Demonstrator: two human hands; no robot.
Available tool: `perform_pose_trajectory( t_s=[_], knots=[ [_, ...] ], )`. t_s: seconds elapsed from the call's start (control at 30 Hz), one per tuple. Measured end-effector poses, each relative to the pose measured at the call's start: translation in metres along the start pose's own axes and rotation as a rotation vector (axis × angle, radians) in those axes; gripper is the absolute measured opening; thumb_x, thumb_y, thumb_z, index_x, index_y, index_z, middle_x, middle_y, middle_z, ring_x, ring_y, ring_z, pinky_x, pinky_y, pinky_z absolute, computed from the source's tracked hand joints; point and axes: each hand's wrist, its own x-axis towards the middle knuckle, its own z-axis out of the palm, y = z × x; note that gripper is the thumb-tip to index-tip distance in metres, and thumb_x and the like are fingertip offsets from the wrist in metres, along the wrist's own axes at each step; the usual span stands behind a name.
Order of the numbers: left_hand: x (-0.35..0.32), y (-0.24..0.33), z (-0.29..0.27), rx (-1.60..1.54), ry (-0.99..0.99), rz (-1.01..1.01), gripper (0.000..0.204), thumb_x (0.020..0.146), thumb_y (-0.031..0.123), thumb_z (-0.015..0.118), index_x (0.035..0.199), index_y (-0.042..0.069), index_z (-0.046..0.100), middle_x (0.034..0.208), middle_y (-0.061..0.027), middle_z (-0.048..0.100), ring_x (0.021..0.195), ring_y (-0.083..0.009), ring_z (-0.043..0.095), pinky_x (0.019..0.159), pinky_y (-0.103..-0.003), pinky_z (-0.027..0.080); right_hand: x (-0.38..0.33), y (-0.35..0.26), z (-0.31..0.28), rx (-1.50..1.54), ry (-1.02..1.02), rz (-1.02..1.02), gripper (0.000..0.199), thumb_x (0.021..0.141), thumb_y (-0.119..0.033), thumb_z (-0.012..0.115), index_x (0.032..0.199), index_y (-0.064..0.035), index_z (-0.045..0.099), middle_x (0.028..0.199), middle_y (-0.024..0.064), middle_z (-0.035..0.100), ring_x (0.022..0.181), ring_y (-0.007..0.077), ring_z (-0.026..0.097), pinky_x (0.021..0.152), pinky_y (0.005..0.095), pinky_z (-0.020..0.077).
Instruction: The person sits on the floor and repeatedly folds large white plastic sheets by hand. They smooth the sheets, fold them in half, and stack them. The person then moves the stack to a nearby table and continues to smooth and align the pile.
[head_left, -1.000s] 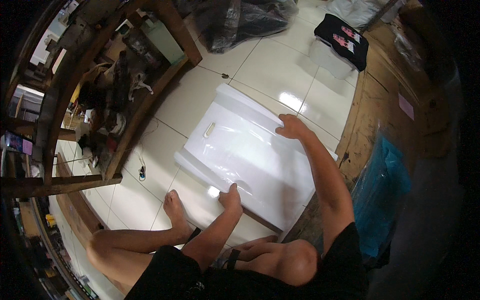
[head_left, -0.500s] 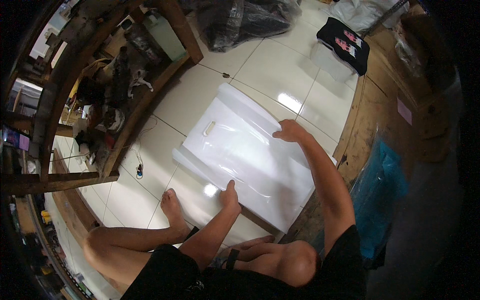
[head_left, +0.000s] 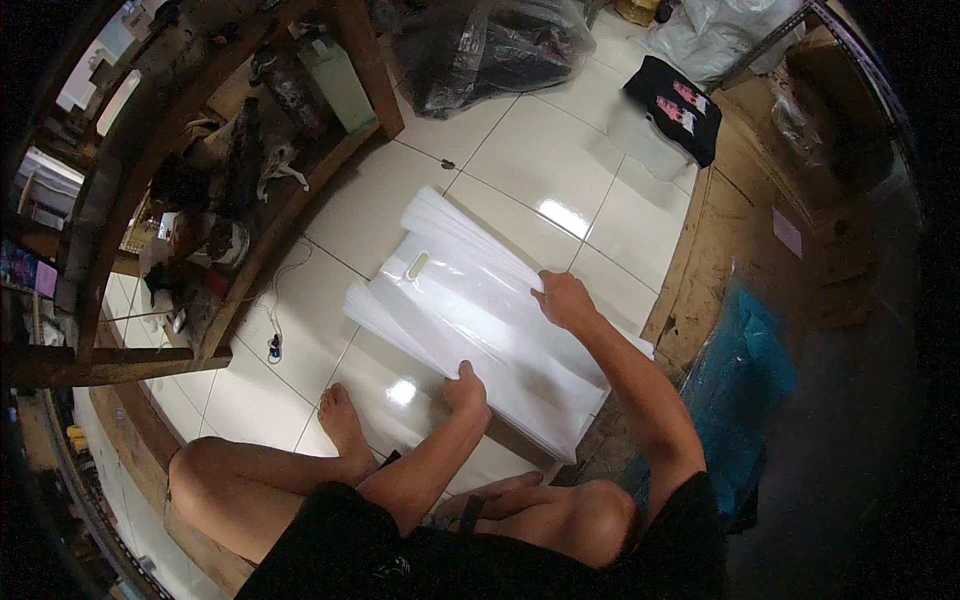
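Observation:
A stack of white plastic bags with an oval handle hole lies on the tiled floor in front of me. Its two long sides are bunched up and curl inward in layers. My left hand is closed on the near-left long edge, thumb on top. At the opposite long edge, my right hand grips the bags with its thumb over them; the fingers below are hidden. The handle hole is at the end farther from me.
To the left stands a wooden shelf filled with clutter. A black folded garment rests on a pale block at the far right. Blue plastic lies on the brown board at right. A clear bag of dark stuff sits at the back.
Both long sides of the bag stack have been drawn inward, so it is narrower and more bunched. My right hand has come closer to my left. The view has shifted slightly.

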Motion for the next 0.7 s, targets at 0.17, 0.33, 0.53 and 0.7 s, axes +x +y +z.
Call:
perform_pose_trajectory(
  t_s=[0.17, 0.33, 0.53, 0.7],
  knots=[
    [-0.053, 0.047, 0.000, 0.148, 0.008, 0.025, 0.047, 0.090, 0.024, 0.056, 0.117, -0.014, 0.052, 0.117, -0.0269, 0.058, 0.105, -0.0333, 0.058, 0.090, -0.039, 0.046, -0.015, -0.013, -0.014, 0.024, -0.028, -0.008, 0.028, 0.087, -0.024, 0.062, 0.096, 0.0018, 0.059, 0.084, 0.0251, 0.065, 0.082, 0.0415, 0.065, 0.074, 0.0496, 0.0534],
    [-0.051, 0.046, 0.004, 0.074, 0.036, -0.014, 0.049, 0.089, 0.027, 0.056, 0.114, -0.015, 0.054, 0.115, -0.0267, 0.059, 0.104, -0.0336, 0.058, 0.089, -0.040, 0.047, -0.028, -0.033, -0.022, 0.056, -0.003, -0.015, 0.026, 0.084, -0.020, 0.065, 0.093, 0.0029, 0.058, 0.080, 0.0256, 0.064, 0.080, 0.0424, 0.063, 0.073, 0.0494, 0.0520],
    [-0.072, 0.065, -0.015, -0.070, -0.025, -0.043, 0.047, 0.088, 0.024, 0.057, 0.119, -0.012, 0.053, 0.118, -0.0209, 0.059, 0.102, -0.0307, 0.059, 0.089, -0.039, 0.045, -0.052, -0.073, -0.061, 0.110, -0.067, 0.021, 0.023, 0.080, -0.012, 0.065, 0.100, 0.0011, 0.060, 0.083, 0.0245, 0.065, 0.083, 0.0414, 0.064, 0.074, 0.0479, 0.0528],
    [-0.100, 0.082, -0.034, -0.070, 0.002, 0.109, 0.047, 0.089, 0.025, 0.057, 0.118, -0.011, 0.054, 0.115, -0.0203, 0.061, 0.099, -0.0305, 0.059, 0.089, -0.039, 0.045, -0.072, -0.099, -0.112, 0.155, -0.031, -0.061, 0.019, 0.083, -0.007, 0.049, 0.095, 0.0017, 0.061, 0.085, 0.0256, 0.065, 0.082, 0.0418, 0.066, 0.074, 0.0495, 0.0538]
  ],
)
